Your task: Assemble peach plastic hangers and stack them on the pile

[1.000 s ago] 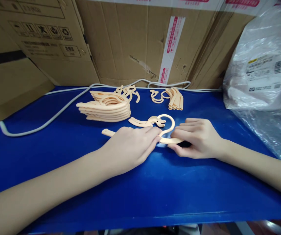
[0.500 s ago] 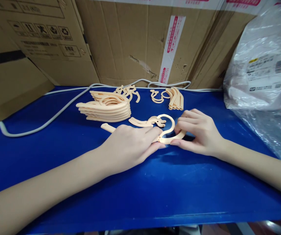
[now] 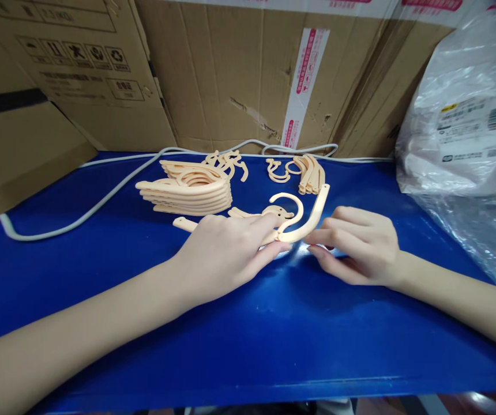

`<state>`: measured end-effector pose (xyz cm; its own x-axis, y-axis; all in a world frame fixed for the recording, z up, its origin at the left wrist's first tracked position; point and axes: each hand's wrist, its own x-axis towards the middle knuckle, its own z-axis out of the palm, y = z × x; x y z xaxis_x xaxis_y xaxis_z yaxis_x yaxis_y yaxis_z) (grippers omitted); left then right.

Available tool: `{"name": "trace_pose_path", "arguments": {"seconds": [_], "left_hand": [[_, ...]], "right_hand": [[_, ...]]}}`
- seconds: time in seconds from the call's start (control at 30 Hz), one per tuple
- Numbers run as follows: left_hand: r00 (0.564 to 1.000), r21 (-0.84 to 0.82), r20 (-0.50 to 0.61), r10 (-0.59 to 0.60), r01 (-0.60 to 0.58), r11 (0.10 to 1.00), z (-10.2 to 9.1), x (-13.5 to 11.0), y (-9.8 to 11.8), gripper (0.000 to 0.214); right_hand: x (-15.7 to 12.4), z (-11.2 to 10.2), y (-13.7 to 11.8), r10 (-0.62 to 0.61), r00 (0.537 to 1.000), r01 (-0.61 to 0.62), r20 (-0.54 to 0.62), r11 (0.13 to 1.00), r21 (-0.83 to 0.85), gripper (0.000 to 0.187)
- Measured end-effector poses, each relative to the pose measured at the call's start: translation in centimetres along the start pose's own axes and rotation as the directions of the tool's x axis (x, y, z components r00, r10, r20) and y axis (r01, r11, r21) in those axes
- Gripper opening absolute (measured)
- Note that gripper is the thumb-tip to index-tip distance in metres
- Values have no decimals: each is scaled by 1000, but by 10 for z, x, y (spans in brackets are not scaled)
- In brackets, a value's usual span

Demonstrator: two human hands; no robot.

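Note:
A cream plastic folding hanger (image 3: pixel 312 222) with a curved hook is held near its middle in my left hand (image 3: pixel 222 248), thumb below and fingers over it. Its right arm slants upward, and the left arm's end sticks out beyond my knuckles. My right hand (image 3: pixel 356 245) is just right of the hanger, fingers curled, with a small gap between thumb and forefinger. Its fingertips are close under the right arm; whether they touch it I cannot tell. Behind my left fingers lies another cream hanger piece (image 3: pixel 280 212), partly covered.
A stack of cream hangers (image 3: pixel 183 193) stands back left, with loose hook parts (image 3: pixel 230 164) behind it. More hanger arms (image 3: pixel 311 173) lie back right. A white cable (image 3: pixel 101 210) runs along the cardboard boxes (image 3: pixel 230 75). Plastic-wrapped goods (image 3: pixel 459 132) sit at right on the blue table (image 3: pixel 274 346).
The hanger's right arm has swung upward out of my right hand's grasp. My right hand has shifted slightly down and right. My left hand keeps its hold, a little farther left.

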<state>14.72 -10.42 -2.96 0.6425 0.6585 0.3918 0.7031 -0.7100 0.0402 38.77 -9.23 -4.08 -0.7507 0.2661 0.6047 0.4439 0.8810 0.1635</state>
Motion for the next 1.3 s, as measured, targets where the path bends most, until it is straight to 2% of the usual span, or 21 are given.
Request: {"name": "trace_pose_path", "arguments": {"seconds": [0.07,0.23,0.33,0.53,0.7,0.8,0.93,1.03,1.3], "left_hand": [[1000,-15,5,-14,14,1000,0,0,0,34],[1000,-22,7,-2,2,1000,-1,0,1,33],[1000,-6,-13,29,-29,1000,0,-1,2,32],[995,13,-33,99,-98,995,0,-4,6,26],[984,35,-75,162,-160,987,1,-5,8,27],[973,57,-61,224,-221,974,1,-6,11,26],[965,106,-8,263,-261,959,1,-6,11,24],[961,113,3,276,-275,955,4,-5,7,27],[960,50,49,274,-277,960,10,-1,-1,27]], "right_hand": [[-1,1,-1,-22,999,21,26,999,33,19],[0,2,-1,117,992,-122,48,987,103,28],[2,2,0,134,989,-141,67,983,115,32],[4,3,0,126,987,-138,99,982,129,30],[3,4,3,134,980,-161,147,969,188,19],[5,6,5,239,961,-267,141,933,241,20],[7,8,8,403,903,-429,147,844,324,13],[7,10,10,432,885,-465,172,813,351,3],[1,15,15,495,851,-524,174,781,339,24]]}}
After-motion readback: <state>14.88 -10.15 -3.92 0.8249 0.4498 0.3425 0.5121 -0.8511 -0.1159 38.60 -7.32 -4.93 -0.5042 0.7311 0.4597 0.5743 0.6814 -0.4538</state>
